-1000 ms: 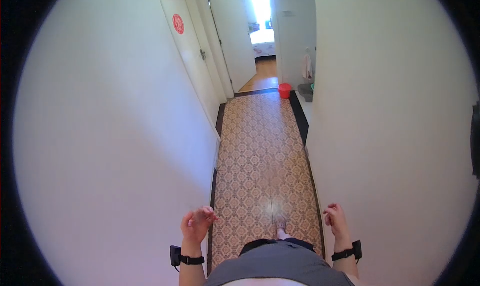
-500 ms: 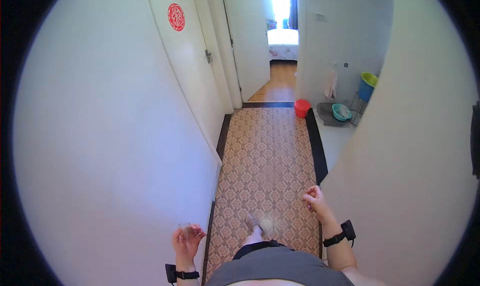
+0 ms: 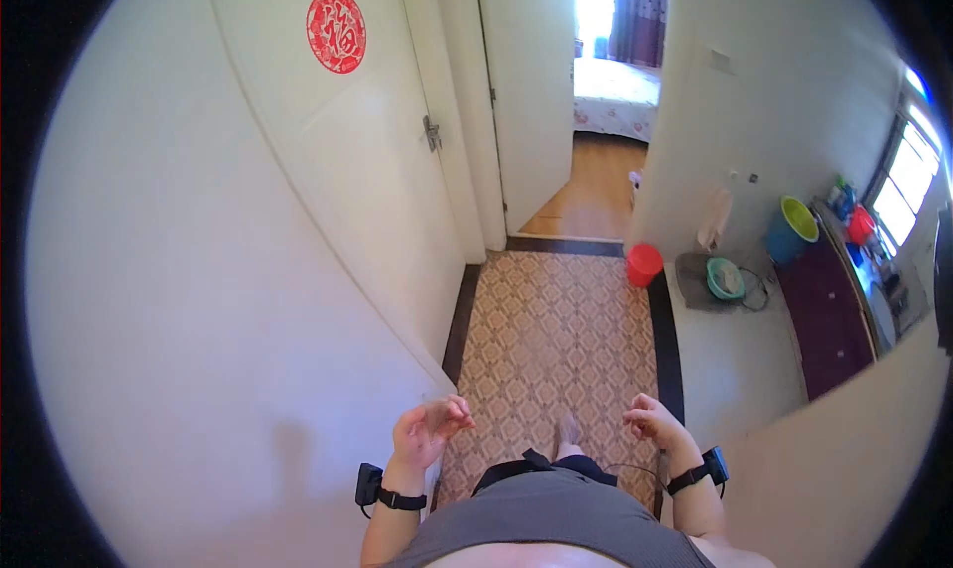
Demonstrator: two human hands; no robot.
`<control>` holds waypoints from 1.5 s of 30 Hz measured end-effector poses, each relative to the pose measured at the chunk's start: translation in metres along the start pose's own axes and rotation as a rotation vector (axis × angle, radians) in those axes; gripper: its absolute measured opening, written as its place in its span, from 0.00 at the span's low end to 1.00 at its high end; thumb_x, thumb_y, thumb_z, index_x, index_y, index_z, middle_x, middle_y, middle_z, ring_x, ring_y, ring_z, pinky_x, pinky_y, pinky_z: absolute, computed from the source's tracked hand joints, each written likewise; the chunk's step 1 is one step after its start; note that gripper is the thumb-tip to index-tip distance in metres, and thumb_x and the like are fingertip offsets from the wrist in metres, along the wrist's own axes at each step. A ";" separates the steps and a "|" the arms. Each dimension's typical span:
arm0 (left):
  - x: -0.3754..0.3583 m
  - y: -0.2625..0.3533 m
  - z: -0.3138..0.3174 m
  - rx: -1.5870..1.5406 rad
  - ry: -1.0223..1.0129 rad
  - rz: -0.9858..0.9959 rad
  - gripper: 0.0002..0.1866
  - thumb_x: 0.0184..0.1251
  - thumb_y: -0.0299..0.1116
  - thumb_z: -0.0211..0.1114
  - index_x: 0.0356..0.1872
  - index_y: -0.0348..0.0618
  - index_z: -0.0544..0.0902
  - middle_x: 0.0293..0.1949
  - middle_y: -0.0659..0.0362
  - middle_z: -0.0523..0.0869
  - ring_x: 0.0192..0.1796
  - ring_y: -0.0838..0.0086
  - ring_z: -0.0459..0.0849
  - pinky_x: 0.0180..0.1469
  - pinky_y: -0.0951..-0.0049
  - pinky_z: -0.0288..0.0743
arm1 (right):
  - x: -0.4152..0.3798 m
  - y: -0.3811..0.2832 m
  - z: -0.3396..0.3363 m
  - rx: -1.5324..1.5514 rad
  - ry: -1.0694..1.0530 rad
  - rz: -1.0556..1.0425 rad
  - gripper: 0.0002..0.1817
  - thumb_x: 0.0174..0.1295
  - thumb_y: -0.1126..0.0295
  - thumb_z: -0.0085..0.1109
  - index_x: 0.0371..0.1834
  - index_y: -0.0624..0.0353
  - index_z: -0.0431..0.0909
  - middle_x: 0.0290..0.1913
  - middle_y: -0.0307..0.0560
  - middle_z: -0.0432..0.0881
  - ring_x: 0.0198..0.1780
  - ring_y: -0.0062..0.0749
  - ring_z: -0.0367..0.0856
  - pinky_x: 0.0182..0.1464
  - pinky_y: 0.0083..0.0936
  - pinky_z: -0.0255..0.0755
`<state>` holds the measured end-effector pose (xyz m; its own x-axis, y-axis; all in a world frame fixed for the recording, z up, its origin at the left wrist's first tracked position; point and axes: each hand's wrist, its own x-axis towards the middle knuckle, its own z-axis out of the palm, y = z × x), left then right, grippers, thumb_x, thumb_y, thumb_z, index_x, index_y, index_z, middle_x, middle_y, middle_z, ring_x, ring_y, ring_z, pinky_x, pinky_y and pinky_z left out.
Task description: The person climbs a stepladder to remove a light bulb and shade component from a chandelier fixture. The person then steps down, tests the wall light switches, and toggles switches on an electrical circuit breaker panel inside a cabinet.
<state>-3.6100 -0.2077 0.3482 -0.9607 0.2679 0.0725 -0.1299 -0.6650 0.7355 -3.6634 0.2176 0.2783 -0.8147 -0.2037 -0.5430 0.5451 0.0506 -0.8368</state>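
Observation:
My left hand (image 3: pixel 425 434) is raised beside the white wall at the lower left, fingers bent around a small clear see-through cup (image 3: pixel 434 407). The cup's outline is faint, and its contents cannot be made out. My right hand (image 3: pixel 655 424) is held out over the right side of the patterned floor. Its fingers are loosely curled with small gaps between them, and nothing shows in them. A black strap with a small box sits on each wrist.
A patterned walkway (image 3: pixel 566 320) leads to an open door (image 3: pixel 526 91) with a bed (image 3: pixel 615 96) beyond. A red bucket (image 3: pixel 643 266) stands at the right corner. Farther right are a teal basin (image 3: pixel 726 280), a blue bucket (image 3: pixel 789 242) and a purple cabinet (image 3: pixel 829 305). A closed door (image 3: pixel 387 171) is on the left.
The view has moved forward and turned right, bringing the cabinet and a window into sight. My left hand is higher and farther right in view, still around the clear cup.

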 end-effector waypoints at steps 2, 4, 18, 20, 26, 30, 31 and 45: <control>0.060 0.007 -0.019 -0.015 -0.037 0.086 0.29 0.65 0.54 0.50 0.40 0.32 0.80 0.45 0.48 0.77 0.53 0.57 0.78 0.59 0.59 0.71 | 0.068 -0.048 -0.005 0.144 -0.161 -0.013 0.11 0.58 0.72 0.62 0.37 0.54 0.67 0.26 0.43 0.78 0.18 0.23 0.71 0.17 0.20 0.60; 0.120 0.018 -0.034 -0.011 -0.001 0.128 0.29 0.65 0.54 0.51 0.40 0.32 0.80 0.45 0.48 0.77 0.52 0.57 0.78 0.58 0.59 0.71 | 0.147 -0.098 -0.008 0.152 -0.219 -0.007 0.10 0.59 0.72 0.61 0.36 0.53 0.68 0.27 0.42 0.77 0.18 0.23 0.71 0.18 0.20 0.59; 0.429 0.110 -0.166 -0.012 0.196 0.315 0.30 0.62 0.57 0.49 0.37 0.34 0.80 0.44 0.48 0.76 0.49 0.60 0.78 0.57 0.62 0.69 | 0.662 -0.510 0.239 -0.381 -0.827 -0.266 0.13 0.57 0.67 0.61 0.39 0.57 0.68 0.27 0.40 0.76 0.18 0.22 0.69 0.20 0.21 0.63; 0.463 0.126 -0.187 0.171 0.243 0.353 0.29 0.61 0.56 0.50 0.34 0.35 0.81 0.43 0.48 0.77 0.48 0.61 0.78 0.57 0.64 0.68 | 0.711 -0.522 0.277 -0.417 -0.852 -0.309 0.14 0.56 0.68 0.61 0.40 0.58 0.68 0.27 0.41 0.76 0.18 0.23 0.69 0.20 0.22 0.62; 0.550 0.185 -0.249 0.135 0.445 0.279 0.29 0.59 0.57 0.53 0.33 0.33 0.81 0.42 0.47 0.77 0.46 0.61 0.78 0.55 0.64 0.69 | 0.869 -0.577 0.355 -0.593 -0.837 -0.263 0.16 0.53 0.70 0.62 0.40 0.60 0.66 0.27 0.44 0.76 0.17 0.26 0.68 0.19 0.24 0.61; 0.587 0.209 -0.276 0.186 0.451 0.302 0.30 0.57 0.58 0.55 0.32 0.32 0.82 0.43 0.47 0.77 0.47 0.61 0.78 0.55 0.63 0.70 | 0.925 -0.570 0.380 -0.736 -0.892 -0.290 0.16 0.52 0.70 0.62 0.39 0.60 0.65 0.25 0.44 0.76 0.17 0.27 0.70 0.18 0.26 0.63; 0.598 0.211 -0.282 0.162 0.487 0.299 0.31 0.56 0.58 0.56 0.31 0.32 0.82 0.43 0.47 0.77 0.47 0.61 0.78 0.55 0.62 0.70 | 0.932 -0.566 0.384 -0.830 -0.877 -0.356 0.16 0.52 0.70 0.62 0.39 0.60 0.65 0.25 0.44 0.75 0.17 0.27 0.70 0.17 0.27 0.63; 0.749 0.240 -0.340 0.262 0.496 0.354 0.32 0.55 0.59 0.57 0.34 0.32 0.83 0.45 0.48 0.78 0.49 0.63 0.77 0.56 0.67 0.68 | 1.020 -0.532 0.401 -1.016 -0.948 -0.722 0.20 0.50 0.62 0.63 0.38 0.61 0.66 0.30 0.55 0.78 0.36 0.51 0.80 0.39 0.41 0.71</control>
<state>-4.4441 -0.4034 0.3498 -0.9417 -0.3297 0.0674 0.2181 -0.4454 0.8684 -4.7047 -0.4088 0.1974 -0.2050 -0.9728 -0.1079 -0.5662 0.2078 -0.7977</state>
